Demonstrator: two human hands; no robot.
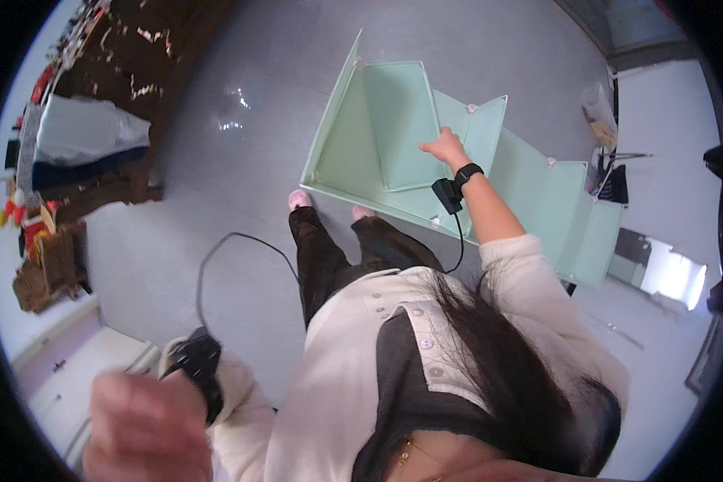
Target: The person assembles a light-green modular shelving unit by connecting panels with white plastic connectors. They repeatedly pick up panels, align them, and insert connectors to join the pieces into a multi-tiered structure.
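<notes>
Left hand nearest the lens; right hand at the green unit

Item 1: left hand, blurred, fingers seemingly curled, well apart from the unit; whether it holds anything, I cannot tell.
Item 2: right hand, thumb laid out leftward, at the right edge of an inner panel; grip or mere touch, I cannot tell from my remote post.
Item 3: green unit, panelled, on the floor. Long axis runs left to right across the wearer's front; its near left corner sits just beside one of the pink shoes. I record the right hand as nearer; from the left, the unit lies ahead and rightward.
Item 4: folded cloths, beyond the floor's left edge.
</notes>
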